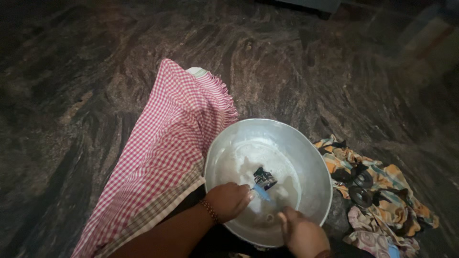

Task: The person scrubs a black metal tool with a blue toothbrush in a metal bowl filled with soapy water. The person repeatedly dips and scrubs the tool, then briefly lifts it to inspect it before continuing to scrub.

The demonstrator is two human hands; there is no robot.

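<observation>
- Toothbrush (262,192), blue-handled, lies over the soapy water inside the metal basin (306,143), its head against a small dark part (264,177) near the middle.
- Red-and-white checked cloth (162,157) spreads just left of the basin, touching its rim; a patterned orange rag (382,191) lies to the right, bearing dark round metal pieces (361,187).
- Dark veined stone floor (95,71) runs under everything; the light is dim.
- Left hand (229,200), with a beaded bracelet (209,211) at the wrist, reaches over the near rim, fingers curled closed around the brush handle.
- Right hand (301,234) rests at the basin's near edge; whether its fingers grip anything cannot be told.
</observation>
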